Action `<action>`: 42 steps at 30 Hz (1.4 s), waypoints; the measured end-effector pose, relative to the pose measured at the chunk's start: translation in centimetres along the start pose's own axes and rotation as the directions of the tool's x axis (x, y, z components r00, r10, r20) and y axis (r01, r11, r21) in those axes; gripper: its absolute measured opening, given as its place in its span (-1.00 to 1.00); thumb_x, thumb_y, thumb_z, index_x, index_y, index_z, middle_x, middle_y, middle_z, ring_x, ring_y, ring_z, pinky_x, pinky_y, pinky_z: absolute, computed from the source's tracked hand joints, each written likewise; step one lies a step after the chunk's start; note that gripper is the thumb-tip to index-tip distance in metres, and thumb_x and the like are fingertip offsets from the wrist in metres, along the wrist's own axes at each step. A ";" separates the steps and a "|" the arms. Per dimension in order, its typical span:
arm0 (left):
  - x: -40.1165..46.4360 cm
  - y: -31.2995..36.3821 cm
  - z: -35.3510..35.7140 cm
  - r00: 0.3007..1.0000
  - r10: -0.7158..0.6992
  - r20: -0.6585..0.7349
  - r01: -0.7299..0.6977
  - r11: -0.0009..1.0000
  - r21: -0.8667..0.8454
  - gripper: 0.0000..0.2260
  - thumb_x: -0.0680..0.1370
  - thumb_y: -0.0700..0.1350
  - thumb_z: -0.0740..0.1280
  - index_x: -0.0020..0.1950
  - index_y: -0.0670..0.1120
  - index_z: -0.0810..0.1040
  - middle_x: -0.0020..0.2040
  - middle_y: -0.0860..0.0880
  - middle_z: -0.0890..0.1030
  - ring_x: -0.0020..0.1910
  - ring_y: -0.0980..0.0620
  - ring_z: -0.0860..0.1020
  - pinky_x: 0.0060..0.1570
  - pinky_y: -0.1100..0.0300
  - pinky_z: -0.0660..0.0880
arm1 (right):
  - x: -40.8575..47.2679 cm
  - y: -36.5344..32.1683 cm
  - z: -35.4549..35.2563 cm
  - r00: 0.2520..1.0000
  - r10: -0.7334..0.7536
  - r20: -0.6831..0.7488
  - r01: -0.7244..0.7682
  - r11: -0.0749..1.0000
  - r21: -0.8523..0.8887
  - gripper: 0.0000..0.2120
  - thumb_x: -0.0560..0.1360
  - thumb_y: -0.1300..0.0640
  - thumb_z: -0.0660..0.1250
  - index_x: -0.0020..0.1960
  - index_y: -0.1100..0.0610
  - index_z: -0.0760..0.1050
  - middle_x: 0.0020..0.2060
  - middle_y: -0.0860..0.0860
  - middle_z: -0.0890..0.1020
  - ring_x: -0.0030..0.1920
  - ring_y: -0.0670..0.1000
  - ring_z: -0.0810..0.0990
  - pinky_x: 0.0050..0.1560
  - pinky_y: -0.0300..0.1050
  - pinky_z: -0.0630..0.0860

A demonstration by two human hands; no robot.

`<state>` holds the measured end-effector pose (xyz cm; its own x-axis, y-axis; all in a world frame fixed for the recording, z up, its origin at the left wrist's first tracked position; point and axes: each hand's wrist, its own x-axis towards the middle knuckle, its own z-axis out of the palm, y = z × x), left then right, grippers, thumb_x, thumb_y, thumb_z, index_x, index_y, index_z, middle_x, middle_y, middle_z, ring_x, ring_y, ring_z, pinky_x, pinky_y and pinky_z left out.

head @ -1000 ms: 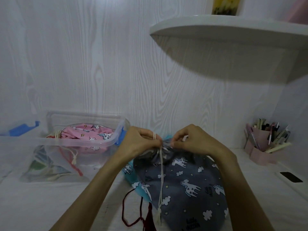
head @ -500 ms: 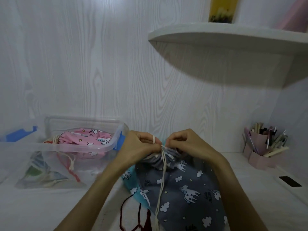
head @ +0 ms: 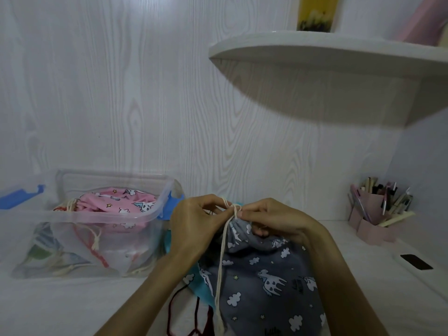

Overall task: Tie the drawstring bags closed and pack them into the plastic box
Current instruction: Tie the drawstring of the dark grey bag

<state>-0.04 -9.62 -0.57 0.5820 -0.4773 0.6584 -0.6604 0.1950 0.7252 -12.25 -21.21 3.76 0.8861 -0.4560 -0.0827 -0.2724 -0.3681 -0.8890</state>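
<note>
Both hands are meeting at the gathered neck of the grey drawstring bag [head: 261,277], which is lying on the table beside the plastic box [head: 80,215]. The left hand [head: 194,226] and right hand [head: 274,219] are each pinching the cream drawstring [head: 221,258], fingers curled tightly.

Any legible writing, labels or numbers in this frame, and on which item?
"little" (partly cut off by the frame's bottom edge): dark print on the grey bag, low near the edge.
Another dark print on the grey bag's right side: too blurred to read.
Plastic box, pink bag, pen holder: no readable text.
</note>
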 end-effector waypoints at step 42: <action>1.6 -0.7 -0.8 0.821 -0.127 0.556 0.280 0.939 -0.199 -0.82 0.54 -0.17 0.33 -0.05 -0.30 0.49 -0.17 -0.34 0.64 -0.27 -0.15 0.47 -0.24 0.06 0.40 | -0.7 -0.9 -0.2 0.999 0.045 -0.019 -0.049 0.936 -0.350 -0.72 0.52 0.29 0.29 0.23 0.22 0.52 -0.11 0.09 0.62 -0.33 -0.07 0.63 -0.32 -0.28 0.57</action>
<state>1.74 -9.84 0.12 0.2980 -0.8933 0.3363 -0.3624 0.2201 0.9057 -12.68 -20.67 4.74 0.8656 -0.4876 -0.1139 -0.4293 -0.6056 -0.6701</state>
